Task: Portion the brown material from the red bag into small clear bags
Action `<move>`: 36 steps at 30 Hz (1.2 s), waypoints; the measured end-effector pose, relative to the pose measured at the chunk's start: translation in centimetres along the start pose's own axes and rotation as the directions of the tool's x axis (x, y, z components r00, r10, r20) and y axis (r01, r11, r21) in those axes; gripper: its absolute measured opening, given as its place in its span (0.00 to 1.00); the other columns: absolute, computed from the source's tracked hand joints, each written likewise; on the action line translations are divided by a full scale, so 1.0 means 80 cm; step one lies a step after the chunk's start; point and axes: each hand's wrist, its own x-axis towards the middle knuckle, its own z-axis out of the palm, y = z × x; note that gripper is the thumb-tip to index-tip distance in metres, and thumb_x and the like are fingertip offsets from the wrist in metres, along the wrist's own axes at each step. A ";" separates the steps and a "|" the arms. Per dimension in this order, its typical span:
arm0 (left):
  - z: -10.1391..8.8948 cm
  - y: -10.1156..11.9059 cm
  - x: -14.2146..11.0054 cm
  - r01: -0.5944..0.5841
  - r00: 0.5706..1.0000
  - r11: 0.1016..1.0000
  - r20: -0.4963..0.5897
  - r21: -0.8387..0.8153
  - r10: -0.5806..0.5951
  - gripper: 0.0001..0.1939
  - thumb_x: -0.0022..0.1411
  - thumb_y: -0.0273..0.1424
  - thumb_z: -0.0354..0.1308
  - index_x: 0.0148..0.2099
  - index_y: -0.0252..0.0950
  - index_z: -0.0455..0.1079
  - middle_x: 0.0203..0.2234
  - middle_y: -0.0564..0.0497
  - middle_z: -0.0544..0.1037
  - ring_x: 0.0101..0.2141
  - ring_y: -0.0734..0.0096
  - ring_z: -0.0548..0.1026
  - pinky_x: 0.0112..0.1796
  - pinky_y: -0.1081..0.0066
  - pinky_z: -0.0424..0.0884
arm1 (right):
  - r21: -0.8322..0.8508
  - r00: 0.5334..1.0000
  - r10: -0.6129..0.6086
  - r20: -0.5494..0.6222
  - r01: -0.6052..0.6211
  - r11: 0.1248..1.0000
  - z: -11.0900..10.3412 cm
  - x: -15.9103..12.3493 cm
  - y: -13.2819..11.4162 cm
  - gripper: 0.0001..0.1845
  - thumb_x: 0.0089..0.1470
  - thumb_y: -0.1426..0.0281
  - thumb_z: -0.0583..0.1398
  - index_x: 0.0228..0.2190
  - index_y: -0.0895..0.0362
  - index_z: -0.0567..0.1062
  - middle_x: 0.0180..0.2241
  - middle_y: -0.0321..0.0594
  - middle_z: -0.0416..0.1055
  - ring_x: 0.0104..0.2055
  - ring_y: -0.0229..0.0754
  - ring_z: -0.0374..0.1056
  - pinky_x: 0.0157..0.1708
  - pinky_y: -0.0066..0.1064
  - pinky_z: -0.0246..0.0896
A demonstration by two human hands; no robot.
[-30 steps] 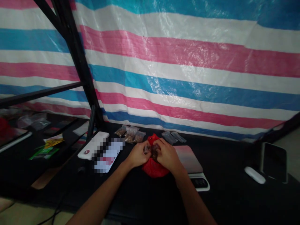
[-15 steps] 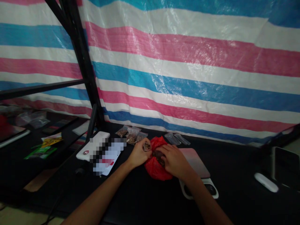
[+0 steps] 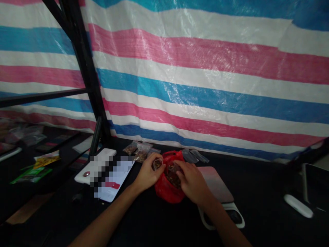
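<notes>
On the black table point(image 3: 151, 226), a red bag point(image 3: 167, 193) sits between your hands, about midway along the far edge and in from it. Your left hand point(image 3: 149, 173) has its fingers closed round a small clear bag point(image 3: 157, 164), mouth open. Your right hand point(image 3: 191, 180) curls its fingers at the red bag's opening; you cannot tell whether they grip anything. They cover less of the brown contents point(image 3: 172, 179) than half a second ago, probably making these easier to reach.

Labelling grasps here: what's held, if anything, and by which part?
Left hand: small clear bag, held around its open top. Right hand: at the red bag's opening; can't tell what it holds.
</notes>
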 end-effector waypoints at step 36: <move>0.006 -0.005 -0.006 -0.105 0.994 0.980 0.032 0.169 0.101 0.07 0.60 0.31 0.65 0.40 0.37 0.72 0.35 0.50 0.77 0.39 0.64 0.72 0.42 0.66 0.68 | 0.133 0.938 -0.211 -0.276 0.254 0.958 0.008 0.000 -0.005 0.21 0.62 0.74 0.56 0.55 0.51 0.71 0.53 0.44 0.70 0.55 0.48 0.68 0.55 0.41 0.67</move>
